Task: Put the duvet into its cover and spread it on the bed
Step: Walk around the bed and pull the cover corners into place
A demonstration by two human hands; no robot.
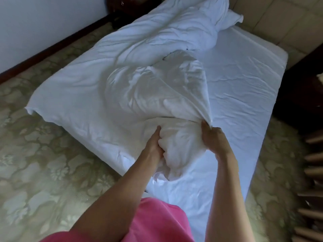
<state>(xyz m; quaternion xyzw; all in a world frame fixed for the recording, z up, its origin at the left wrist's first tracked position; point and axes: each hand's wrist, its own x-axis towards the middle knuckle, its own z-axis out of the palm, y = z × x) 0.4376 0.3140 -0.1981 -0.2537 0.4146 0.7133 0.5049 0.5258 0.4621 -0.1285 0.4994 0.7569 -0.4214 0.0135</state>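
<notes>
A white duvet cover (pixel 90 91) lies rumpled across the left half of the bed (pixel 244 95), its corner hanging over the left edge. A bunched end of the white duvet (pixel 181 144) bulges from the cover's opening near me. My left hand (pixel 154 142) grips this bunched duvet from the left side. My right hand (pixel 212 137) pinches the cover's edge at the opening and holds it lifted. More bedding is heaped towards the headboard, where a pillow (pixel 232 18) shows.
The bed's white sheet lies bare on the right half. Patterned green carpet (pixel 40 168) surrounds the bed. A white wall with a dark skirting board (pixel 52 46) runs on the left. Dark wooden furniture (pixel 304 95) and wooden slats (pixel 312 172) stand on the right.
</notes>
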